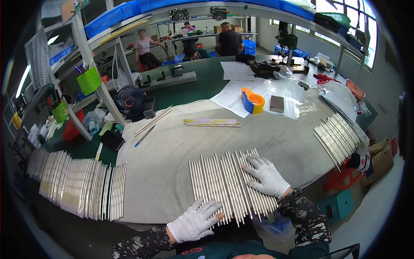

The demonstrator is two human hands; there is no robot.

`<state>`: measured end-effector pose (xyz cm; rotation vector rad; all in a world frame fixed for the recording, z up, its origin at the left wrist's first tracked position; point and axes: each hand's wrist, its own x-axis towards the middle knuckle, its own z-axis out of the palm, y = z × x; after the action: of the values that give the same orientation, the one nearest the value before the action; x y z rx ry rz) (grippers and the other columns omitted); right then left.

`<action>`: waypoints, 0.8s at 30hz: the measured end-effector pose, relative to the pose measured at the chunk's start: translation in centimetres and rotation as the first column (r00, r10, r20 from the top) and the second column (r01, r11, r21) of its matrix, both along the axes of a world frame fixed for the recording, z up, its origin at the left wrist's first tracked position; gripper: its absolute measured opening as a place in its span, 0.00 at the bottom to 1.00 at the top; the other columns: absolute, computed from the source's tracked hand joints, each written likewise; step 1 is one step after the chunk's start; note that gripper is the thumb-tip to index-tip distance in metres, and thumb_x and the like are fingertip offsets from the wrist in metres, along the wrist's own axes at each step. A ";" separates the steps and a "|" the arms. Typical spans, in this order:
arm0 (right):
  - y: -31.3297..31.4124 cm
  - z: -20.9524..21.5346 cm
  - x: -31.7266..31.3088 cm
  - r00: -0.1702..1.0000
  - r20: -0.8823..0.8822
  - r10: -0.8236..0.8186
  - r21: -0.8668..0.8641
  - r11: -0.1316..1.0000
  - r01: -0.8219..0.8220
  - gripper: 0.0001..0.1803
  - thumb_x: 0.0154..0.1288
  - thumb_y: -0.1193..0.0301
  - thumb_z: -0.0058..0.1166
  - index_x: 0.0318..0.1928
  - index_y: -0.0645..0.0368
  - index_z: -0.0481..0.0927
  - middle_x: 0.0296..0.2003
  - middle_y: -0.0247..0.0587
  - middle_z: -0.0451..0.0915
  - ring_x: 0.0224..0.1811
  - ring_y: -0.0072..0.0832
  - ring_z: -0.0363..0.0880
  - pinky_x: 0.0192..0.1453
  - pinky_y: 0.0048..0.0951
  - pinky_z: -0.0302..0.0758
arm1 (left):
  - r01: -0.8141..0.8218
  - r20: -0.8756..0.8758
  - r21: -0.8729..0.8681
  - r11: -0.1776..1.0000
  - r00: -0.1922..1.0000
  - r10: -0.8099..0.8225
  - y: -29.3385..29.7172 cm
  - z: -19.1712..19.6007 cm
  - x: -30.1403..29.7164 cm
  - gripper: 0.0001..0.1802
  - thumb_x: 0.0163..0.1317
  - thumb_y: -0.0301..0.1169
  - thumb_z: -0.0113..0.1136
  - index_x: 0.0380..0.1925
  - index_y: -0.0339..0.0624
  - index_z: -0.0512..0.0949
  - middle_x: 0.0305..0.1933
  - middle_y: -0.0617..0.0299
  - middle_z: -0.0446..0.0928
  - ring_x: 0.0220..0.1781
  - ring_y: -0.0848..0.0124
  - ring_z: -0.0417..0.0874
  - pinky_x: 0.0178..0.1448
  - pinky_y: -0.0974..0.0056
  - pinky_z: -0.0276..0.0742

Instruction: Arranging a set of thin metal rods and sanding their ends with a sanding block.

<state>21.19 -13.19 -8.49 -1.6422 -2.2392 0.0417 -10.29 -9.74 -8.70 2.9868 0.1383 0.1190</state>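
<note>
Metal rods [228,183] lie side by side beneath my left hand [192,223] and right hand [269,178], both spread; contact pressure, I can't tell.

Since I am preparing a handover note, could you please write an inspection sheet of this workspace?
Surface: smudged grey cloth over a green bench.
Job's things: metal rods lie side by side at the near edge; plastic-wrapped rods left, more rods right.
Hands: left hand, gloved, touches the rods' near left part; right hand, gloved, rests on their far right part.
Clutter: small fan, pen, papers, brown block.
Cables: none made out for certain.
Surroundings: people in the background, window at right, teal stool below right.
</note>
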 end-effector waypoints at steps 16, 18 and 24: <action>-5.8 2.6 -6.9 0.985 0.131 0.111 -0.168 0.982 -0.089 0.47 0.45 0.44 0.62 0.59 0.64 0.67 0.59 0.62 0.64 0.66 0.55 0.60 0.69 0.49 0.56 | -0.176 0.035 -0.174 0.969 0.982 0.185 -0.1 0.9 2.4 0.54 0.47 0.52 0.66 0.69 0.42 0.51 0.71 0.43 0.53 0.71 0.45 0.54 0.72 0.41 0.45; -5.7 2.2 -6.9 0.977 0.164 0.138 -0.149 0.982 -0.113 0.47 0.45 0.43 0.62 0.59 0.62 0.67 0.59 0.62 0.64 0.66 0.55 0.60 0.70 0.48 0.56 | -0.184 0.028 -0.166 0.969 0.981 0.191 -0.2 0.7 2.2 0.55 0.46 0.52 0.67 0.69 0.42 0.50 0.71 0.43 0.53 0.71 0.45 0.55 0.72 0.41 0.46; -6.4 3.3 -7.6 0.995 0.072 0.073 -0.187 0.981 -0.059 0.46 0.45 0.43 0.62 0.58 0.61 0.68 0.59 0.62 0.65 0.65 0.55 0.60 0.69 0.50 0.56 | -0.223 0.022 -0.150 0.963 0.973 0.229 -1.1 1.0 2.1 0.54 0.45 0.51 0.67 0.69 0.43 0.52 0.69 0.43 0.55 0.71 0.46 0.55 0.72 0.43 0.48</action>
<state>13.56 -19.55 -5.20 -1.6881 -2.4122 0.2118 -8.23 -10.85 -7.71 2.8104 0.4632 0.1838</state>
